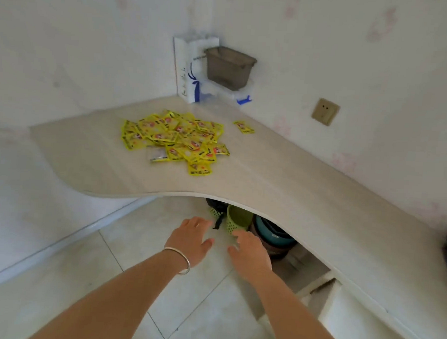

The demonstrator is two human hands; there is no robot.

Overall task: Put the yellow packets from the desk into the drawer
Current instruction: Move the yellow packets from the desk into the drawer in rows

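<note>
- The yellow packets (176, 139) lie in a loose, overlapping heap on the desk (281, 188), toward its back corner; one stray packet (244, 127) sits apart to the right, near the wall.
- I judge them light, thin and flexible, with glossy film faces that will likely slide over one another. A pinch on a single edge would lift only one or two; sweeping the heap together and cupping it from both sides should carry more.
- A paler, silvery packet (157, 154) rests at the heap's front-left edge; I cannot tell whether it belongs with the yellow ones.
- My left hand (191, 239), with a bracelet (180, 260) at the wrist, and my right hand (249, 252) hover below the desk's front edge, well short of the heap. Both have fingers spread and hold nothing.
- The drawer (339, 312) appears to be the white front at lower right under the desk; I cannot confirm whether it is open.
- Under the desk stand a green basket (236, 219) and stacked basins (275, 239).
- A grey bin (229, 67) occupies the back corner.
</note>
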